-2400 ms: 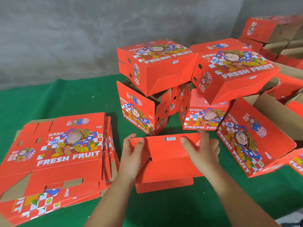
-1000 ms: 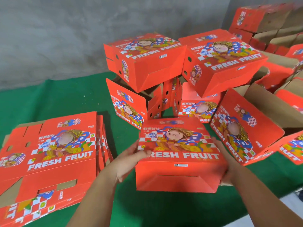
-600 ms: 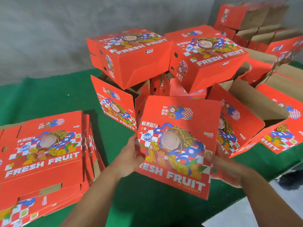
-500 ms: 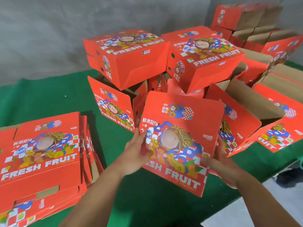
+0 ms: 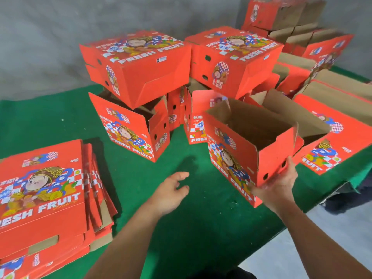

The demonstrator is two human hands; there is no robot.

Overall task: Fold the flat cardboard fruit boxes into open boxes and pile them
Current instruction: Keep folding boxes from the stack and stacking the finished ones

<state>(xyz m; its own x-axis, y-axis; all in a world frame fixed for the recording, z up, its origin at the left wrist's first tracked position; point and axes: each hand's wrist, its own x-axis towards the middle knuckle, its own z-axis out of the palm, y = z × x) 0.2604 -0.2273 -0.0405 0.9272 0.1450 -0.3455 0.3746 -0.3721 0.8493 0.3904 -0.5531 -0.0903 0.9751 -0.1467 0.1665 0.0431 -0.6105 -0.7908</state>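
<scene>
**One box held open at the right, flat blanks stacked at the left**

At the near left a stack of flat blanks (image 5: 42, 198) lies on the green desk (image 5: 141, 198), printed side up, with "FRESH FRUIT" and a cartoon figure on the top sheet. The lower sheets fan out a little to the right, showing brown cardboard edges.

Further back, left of centre, an open box (image 5: 130, 129) stands on the desk with its mouth up and tilted. A closed-looking box (image 5: 136, 65) rests on top of it, skewed, printed face upward. Just right of that, a second raised box (image 5: 235, 59) sits at the same height, touching or nearly touching the first, over more boxes (image 5: 193, 117) that stand between them.

The left hand (image 5: 171, 194) hovers over the desk near the centre, fingers loosely spread and holding nothing.

To the right, the right hand (image 5: 279, 190) grips the near bottom corner of the folded box (image 5: 249, 150), thumb up its end panel and fingers curled under it. That box is tilted, mouth up, its brown inside showing, and it sits just in front of another open box (image 5: 326, 141) lying on its side near the desk's right edge.

At the far right a pile of boxes (image 5: 285, 23) rises against the grey wall (image 5: 60, 37), blurred.
</scene>
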